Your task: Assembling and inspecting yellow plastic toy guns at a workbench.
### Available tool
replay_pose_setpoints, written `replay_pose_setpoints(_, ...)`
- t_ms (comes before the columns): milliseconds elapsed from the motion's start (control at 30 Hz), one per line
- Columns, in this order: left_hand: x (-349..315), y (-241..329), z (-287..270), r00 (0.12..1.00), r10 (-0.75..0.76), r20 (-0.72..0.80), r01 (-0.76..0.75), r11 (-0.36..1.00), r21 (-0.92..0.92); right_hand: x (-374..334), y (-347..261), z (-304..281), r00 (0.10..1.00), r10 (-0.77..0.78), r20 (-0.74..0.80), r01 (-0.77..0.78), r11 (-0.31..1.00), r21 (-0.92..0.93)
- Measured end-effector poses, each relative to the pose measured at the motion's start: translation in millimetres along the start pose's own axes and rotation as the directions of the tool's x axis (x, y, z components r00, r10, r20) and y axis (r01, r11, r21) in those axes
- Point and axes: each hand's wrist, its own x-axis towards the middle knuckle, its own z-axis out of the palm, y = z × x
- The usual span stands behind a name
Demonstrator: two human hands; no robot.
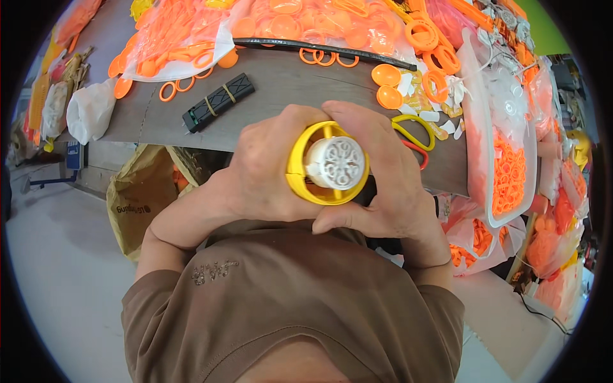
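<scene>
Fingers (354, 118) of both hands are curled tightly around one yellow toy (327, 163), a round yellow shell with a white wheel-like piece (335, 162) set in its open end. Left hand (265, 172) wraps the toy's left side, and right hand (396, 182) covers the top and right side, its thumb tucked under the lower rim. Neither hand has any slack; each is closed on the toy. Held this way, close to the chest and just in front of the tabletop (281, 89) edge, the open end faces up toward the eyes, which looks like a grip chosen to steady the shell while the white piece is seated or checked.

Within reach on the tabletop lie yellow-handled scissors (415, 131) just beyond the right hand, a black block bound with rubber bands (218, 102) beyond the left, and loose orange rings (169, 90). Clear bags of orange parts (179, 38) crowd the far edge, and a clear tray of small orange rings (504, 172) stands to the right. A brown sack (137, 201) sits below the tabletop on the left.
</scene>
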Motion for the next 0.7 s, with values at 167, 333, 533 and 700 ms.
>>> replay_pose_setpoints(167, 3, -6, 3, 0.996, 0.045, 0.075, -0.046, 0.999, 0.01, -3, -10, -3, 0.989, 0.146, -0.006, -0.146, 0.988, -0.044)
replay_pose_setpoints(333, 0, -16, 0, 0.991, -0.04, 0.124, 0.064, 0.979, -0.193, -21, -6, -1, 0.966, 0.242, -0.085, -0.231, 0.965, 0.122)
replay_pose_setpoints(533, 1, -9, -16, 0.942, 0.072, 0.327, -0.07, 0.997, -0.02, -34, -2, 1, 0.985, 0.131, -0.109, -0.098, 0.96, 0.264)
replay_pose_setpoints(700, -12, 0, -23, 0.828, 0.122, 0.547, 0.01, 0.973, -0.232, -19, -16, -28, 0.962, 0.19, 0.195, -0.251, 0.898, 0.361)
